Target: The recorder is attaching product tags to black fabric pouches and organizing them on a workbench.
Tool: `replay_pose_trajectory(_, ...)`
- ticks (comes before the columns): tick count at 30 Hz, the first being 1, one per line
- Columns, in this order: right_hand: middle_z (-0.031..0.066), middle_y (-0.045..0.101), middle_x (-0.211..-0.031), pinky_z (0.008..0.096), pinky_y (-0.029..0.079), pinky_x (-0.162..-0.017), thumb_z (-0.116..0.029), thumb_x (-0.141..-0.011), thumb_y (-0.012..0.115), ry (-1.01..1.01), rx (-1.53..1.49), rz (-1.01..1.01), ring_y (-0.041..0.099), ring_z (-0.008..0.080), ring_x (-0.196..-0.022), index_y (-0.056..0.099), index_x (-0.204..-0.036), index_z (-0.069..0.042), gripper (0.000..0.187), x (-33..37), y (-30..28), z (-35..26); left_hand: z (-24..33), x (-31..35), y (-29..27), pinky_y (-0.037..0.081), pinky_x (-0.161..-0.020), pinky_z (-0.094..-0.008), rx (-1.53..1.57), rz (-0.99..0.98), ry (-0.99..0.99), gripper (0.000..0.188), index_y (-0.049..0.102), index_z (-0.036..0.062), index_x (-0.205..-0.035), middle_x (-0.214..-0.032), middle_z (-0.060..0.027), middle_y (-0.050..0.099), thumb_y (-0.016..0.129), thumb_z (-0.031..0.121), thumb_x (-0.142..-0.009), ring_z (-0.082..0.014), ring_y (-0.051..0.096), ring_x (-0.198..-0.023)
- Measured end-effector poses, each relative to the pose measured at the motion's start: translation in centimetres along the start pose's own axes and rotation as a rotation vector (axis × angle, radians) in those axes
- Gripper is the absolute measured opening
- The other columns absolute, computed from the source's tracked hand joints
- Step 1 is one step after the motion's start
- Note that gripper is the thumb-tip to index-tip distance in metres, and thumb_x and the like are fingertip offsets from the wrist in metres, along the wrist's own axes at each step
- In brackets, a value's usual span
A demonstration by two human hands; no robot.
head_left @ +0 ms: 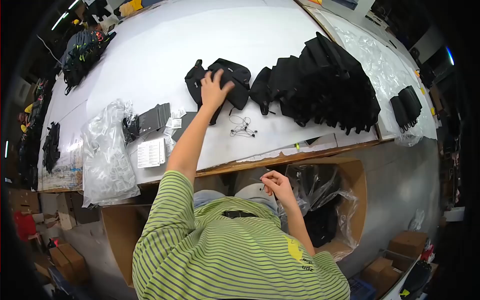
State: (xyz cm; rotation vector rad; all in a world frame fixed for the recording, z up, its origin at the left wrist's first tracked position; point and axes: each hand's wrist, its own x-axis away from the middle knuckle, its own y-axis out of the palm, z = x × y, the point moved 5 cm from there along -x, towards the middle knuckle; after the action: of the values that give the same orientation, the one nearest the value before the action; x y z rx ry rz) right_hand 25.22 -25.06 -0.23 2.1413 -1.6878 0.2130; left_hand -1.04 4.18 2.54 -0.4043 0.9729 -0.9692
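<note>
My left hand [214, 91] reaches over the table with its fingers spread, on or just above two black fabric pouches [233, 80]. It has hold of nothing that I can see. In front of my waist, below the table edge, my right hand [278, 186] is closed in a pinch. Small dark bits show at its fingertips, apparently the ends of a thin tag string. Several like tag strings [243, 129], with black ends, lie loose on the table near the pouches. Right of these stands a dense row of black pouches [325, 82].
Left of my forearm are clear plastic bags [107, 150], dark grey cards [154, 119], small white labels [175, 122] and a white printed stack [151, 153]. An open cardboard box [354, 200] with plastic-wrapped black goods sits under the table's wooden edge [280, 159]. Black pouches [405, 107] lie far right.
</note>
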Motion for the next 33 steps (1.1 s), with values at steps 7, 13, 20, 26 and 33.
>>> replay_pose_trajectory(7, 0.0007, 0.057, -0.060, 0.0196, 0.038, -0.046, -0.011, -0.089, 0.062, 0.027, 0.018, 0.011, 0.051, 0.0046, -0.051, 0.061, -0.092, -0.001, 0.011, 0.1, 1.6, -0.2, -2.7, -3.9, -3.5, 0.041, -0.089, -0.0418, -0.248, -0.154, 0.039, 0.030, 0.064, 0.0076, -0.102, -0.105, -0.0100, 0.060, 0.069, 0.018, -0.074, -0.0307, 0.051, -0.099)
replay_pose_trajectory(13, -0.0011, 0.056, -0.059, 0.0193, 0.035, -0.044, -0.012, -0.089, 0.062, -0.050, 0.025, 0.060, 0.048, 0.0033, -0.048, 0.062, -0.091, -0.002, 0.010, -1.1, 2.7, -1.6, 2.5, 1.2, -11.5, 0.041, -0.075, -0.0371, -0.002, -0.094, 0.349, 0.026, 0.062, 0.0044, -0.081, -0.086, -0.0063, 0.058, 0.078, 0.022, -0.070, -0.0265, 0.050, -0.085)
replay_pose_trajectory(20, -0.0043, 0.049, -0.055, 0.0199, 0.030, -0.045, -0.011, -0.085, 0.065, -0.275, 0.263, 0.166, 0.041, 0.0016, -0.049, 0.064, -0.087, -0.003, 0.008, -4.1, 7.5, -5.2, 5.1, 15.6, -15.2, 0.043, -0.062, -0.0270, 0.542, -0.541, -0.085, 0.025, 0.067, -0.0001, -0.089, -0.075, -0.0040, 0.063, 0.076, 0.018, -0.075, -0.0130, 0.053, -0.065)
replay_pose_trajectory(26, 0.0023, 0.047, -0.050, 0.0266, 0.032, -0.044, -0.014, -0.078, 0.068, -0.378, 0.567, 0.085, 0.041, 0.0099, -0.042, 0.068, -0.087, -0.007, 0.011, -3.5, 10.4, -6.0, 3.8, 22.4, -14.7, 0.037, -0.056, -0.0192, 1.071, -0.628, -0.652, 0.019, 0.069, 0.0011, -0.101, -0.074, 0.0015, 0.061, 0.063, 0.011, -0.086, -0.0040, 0.047, -0.063)
replay_pose_trajectory(33, 0.0027, 0.049, -0.051, 0.0281, 0.034, -0.045, -0.015, -0.078, 0.068, -0.321, 0.712, 0.036, 0.045, 0.0124, -0.044, 0.069, -0.088, -0.010, 0.011, -2.5, 10.5, -6.1, 4.0, 23.3, -16.0, 0.034, -0.053, -0.0178, 0.879, -0.623, -0.670, 0.017, 0.070, 0.0018, -0.098, -0.076, 0.0022, 0.063, 0.067, 0.008, -0.083, -0.0016, 0.044, -0.062)
